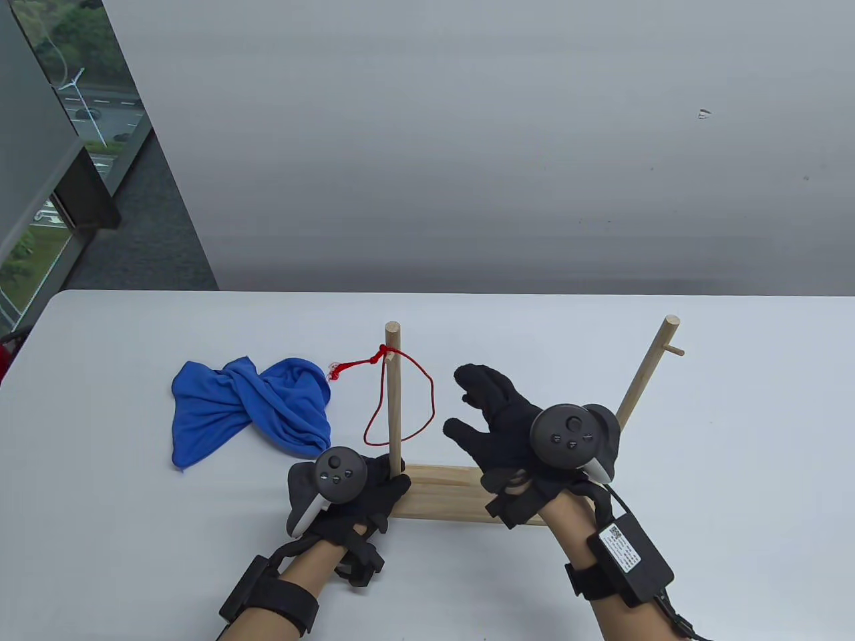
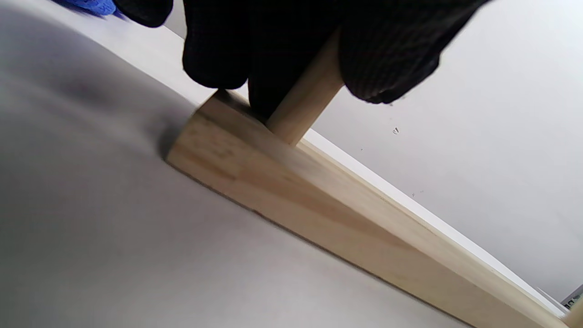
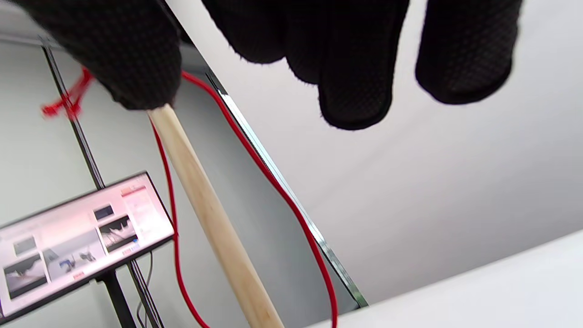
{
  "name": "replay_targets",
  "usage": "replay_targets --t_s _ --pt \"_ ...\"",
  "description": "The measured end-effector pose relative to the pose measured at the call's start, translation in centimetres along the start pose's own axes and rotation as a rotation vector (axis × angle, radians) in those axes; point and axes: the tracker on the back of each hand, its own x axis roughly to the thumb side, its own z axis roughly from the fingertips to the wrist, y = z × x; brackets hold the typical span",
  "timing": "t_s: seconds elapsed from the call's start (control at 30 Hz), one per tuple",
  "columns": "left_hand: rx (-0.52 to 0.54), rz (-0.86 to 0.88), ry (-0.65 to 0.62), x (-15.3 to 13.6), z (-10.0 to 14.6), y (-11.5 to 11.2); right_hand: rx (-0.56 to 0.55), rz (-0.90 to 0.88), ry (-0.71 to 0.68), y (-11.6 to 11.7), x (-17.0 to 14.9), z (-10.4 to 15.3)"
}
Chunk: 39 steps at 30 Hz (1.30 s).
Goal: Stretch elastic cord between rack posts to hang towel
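Note:
A wooden rack has a flat base, an upright left post and a leaning right post. A red elastic cord is tied at the left post's peg and hangs there in a slack loop. A crumpled blue towel lies on the table left of the rack. My left hand grips the left post at its foot; the left wrist view shows the fingers wrapped around the post. My right hand is open with fingers spread, just right of the cord loop and not touching it.
The white table ends at a far edge before a grey wall. The right wrist view shows the post, the cord and a monitor on a stand beyond the table.

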Motion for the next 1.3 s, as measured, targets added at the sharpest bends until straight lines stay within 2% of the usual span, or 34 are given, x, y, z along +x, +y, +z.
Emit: replay_targets --t_s 0.3,0.43,0.57,0.83,1.3 --pt "-0.003 0.000 0.001 0.0 0.0 0.0 0.116 -0.010 0.052 2.7 -1.1 -2.0" --pt "-0.002 -0.003 0.002 0.1 0.0 0.0 0.139 -0.029 0.068 3.9 -1.9 -2.4" --pt "0.001 -0.005 0.004 0.1 0.0 0.0 0.118 -0.084 0.124 4.4 -2.6 -2.5" --pt "0.001 -0.010 0.007 0.1 0.0 0.0 0.067 0.009 0.136 2.8 -2.3 -2.2" --pt "-0.004 -0.019 0.012 0.1 0.0 0.0 -0.022 0.221 0.121 -2.6 -0.5 -0.7"
